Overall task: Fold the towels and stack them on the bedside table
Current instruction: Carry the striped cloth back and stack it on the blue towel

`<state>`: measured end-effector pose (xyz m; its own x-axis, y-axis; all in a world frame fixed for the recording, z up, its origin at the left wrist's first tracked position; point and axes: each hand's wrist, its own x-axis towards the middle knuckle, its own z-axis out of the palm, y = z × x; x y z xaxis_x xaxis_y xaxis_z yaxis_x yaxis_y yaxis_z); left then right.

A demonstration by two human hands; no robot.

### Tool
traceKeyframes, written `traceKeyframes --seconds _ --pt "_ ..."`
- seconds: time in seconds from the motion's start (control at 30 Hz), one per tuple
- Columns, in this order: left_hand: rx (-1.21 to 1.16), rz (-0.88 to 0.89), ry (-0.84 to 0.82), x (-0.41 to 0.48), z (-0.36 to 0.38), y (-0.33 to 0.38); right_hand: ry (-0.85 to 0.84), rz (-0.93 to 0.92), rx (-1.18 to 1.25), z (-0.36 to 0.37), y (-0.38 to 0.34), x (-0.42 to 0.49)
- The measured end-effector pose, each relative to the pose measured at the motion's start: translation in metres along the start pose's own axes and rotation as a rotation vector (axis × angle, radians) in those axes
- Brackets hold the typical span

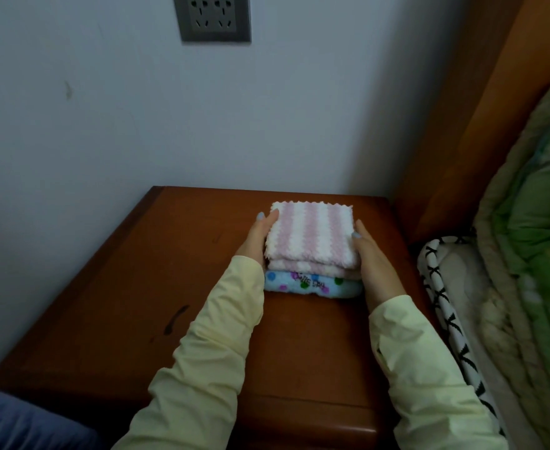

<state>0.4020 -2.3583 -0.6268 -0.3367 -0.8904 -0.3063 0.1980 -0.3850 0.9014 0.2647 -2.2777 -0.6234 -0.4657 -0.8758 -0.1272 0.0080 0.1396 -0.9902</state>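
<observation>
A stack of folded towels stands on the wooden bedside table (143, 287). On top lies a pink-and-white striped towel (312, 233), with a second pink striped one just under it. At the bottom is a light blue towel (309, 284) with coloured dots and dark lettering. My left hand (260, 237) presses flat against the stack's left side, fingers straight. My right hand (372, 254) presses against the right side in the same way, thumb at the top towel's edge. Both arms wear pale yellow sleeves.
A white wall with a grey power socket (213, 17) stands behind the table. To the right rises a wooden headboard (481, 125), beside a bed with a green quilt (539, 203) and a black-and-white patterned sheet edge (442, 306). Blue fabric (23, 420) shows at bottom left.
</observation>
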Motion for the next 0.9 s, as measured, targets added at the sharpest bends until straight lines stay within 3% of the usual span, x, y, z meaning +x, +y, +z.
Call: traceKeyframes --seconds 0.1,0.2,0.43,0.57,0.7,0.9 --pt "0.088 0.057 0.033 0.000 0.004 0.001 -0.002 -0.016 0.019 0.000 -0.002 0.000" --pt "0.241 -0.049 0.054 0.005 0.010 0.004 -0.050 -0.022 -0.061 0.004 0.000 -0.002" --pt "0.094 -0.074 0.021 0.008 -0.003 -0.003 -0.011 -0.073 -0.002 -0.004 0.004 -0.002" --pt "0.137 -0.011 0.056 0.002 0.005 0.001 -0.063 -0.056 -0.035 0.001 0.002 -0.003" --pt "0.075 -0.002 -0.015 0.010 0.000 0.002 -0.002 -0.110 -0.026 -0.002 -0.003 -0.003" --pt "0.393 0.323 -0.097 -0.006 -0.008 -0.008 -0.087 -0.151 -0.230 0.001 -0.001 0.000"
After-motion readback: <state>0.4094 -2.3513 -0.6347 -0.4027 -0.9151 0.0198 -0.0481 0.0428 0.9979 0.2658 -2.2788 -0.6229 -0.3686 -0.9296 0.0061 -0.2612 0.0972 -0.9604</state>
